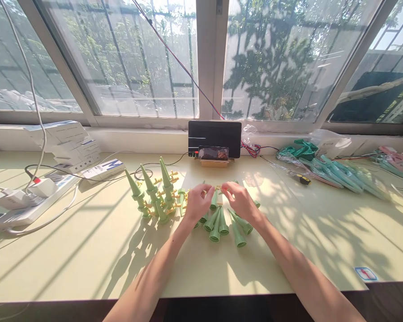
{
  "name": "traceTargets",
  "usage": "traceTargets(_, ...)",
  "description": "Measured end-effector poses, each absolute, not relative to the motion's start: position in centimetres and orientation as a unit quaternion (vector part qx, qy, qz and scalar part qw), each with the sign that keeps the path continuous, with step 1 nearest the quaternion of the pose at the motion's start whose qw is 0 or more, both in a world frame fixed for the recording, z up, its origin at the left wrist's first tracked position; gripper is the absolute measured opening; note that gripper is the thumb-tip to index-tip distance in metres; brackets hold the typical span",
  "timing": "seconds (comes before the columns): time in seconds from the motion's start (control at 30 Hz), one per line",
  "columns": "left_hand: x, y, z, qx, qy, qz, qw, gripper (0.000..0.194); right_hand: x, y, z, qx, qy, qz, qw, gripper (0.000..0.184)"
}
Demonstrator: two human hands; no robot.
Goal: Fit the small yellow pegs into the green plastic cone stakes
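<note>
My left hand (199, 202) and my right hand (241, 200) face each other over the middle of the table, thumbs and fingers pinched. Between their fingertips is a small yellow piece (218, 188), whose exact shape is too small to make out. Under and around the hands lie several loose green hollow cones (214, 234), wide ends toward me, partly covered by the hands. Left of my left hand stand several stacks of green cones (152, 190) with tips up and yellow pegs (174, 178) sticking out sideways.
At the back, a dark tablet (215, 129) stands behind a phone (213, 153) on a small stand. White boxes (70, 145) and a power strip (33, 205) with cables lie left. Plastic-wrapped green packs (339, 174) and a yellow-black tape measure (303, 180) are at right.
</note>
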State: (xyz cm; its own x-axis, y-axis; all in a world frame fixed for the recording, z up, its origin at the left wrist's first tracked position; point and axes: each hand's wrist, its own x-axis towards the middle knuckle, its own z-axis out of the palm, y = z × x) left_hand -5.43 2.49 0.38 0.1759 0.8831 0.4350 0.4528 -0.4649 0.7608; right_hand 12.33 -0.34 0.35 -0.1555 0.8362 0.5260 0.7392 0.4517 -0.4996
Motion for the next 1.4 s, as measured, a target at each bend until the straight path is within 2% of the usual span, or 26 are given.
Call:
traceTargets(0.23, -5.2, 2.2, 0.4, 0.76, 0.418, 0.439, 0.235, 0.027, 12.1, -0.8, -1.0, -0.479, -0.74, 0.087, 0.465, 0.015)
traceTargets(0.77, -5.0, 2.1, 0.5, 0.741, 0.408, 0.447, 0.29, 0.024, 11.8, -1.1, -0.9, -0.463, -0.717, 0.12, 0.506, 0.012)
traceTargets(1.1, -5.1, 2.1, 0.6, 0.742, 0.41, 0.444, 0.29, 0.027, 11.7, -1.0, -1.3, -0.479, -0.703, 0.117, 0.512, 0.019)
traceTargets(1.23, -5.3, 2.3, 0.6, 0.722, 0.435, 0.459, 0.281, 0.03, 11.9, -1.0, -1.2, -0.499, -0.67, 0.118, 0.537, 0.022)
traceTargets(1.4, -5.5, 2.7, 0.2, 0.745, 0.473, 0.419, 0.213, 0.02, 12.3, -0.7, -1.3, -0.521, -0.63, 0.106, 0.566, 0.022)
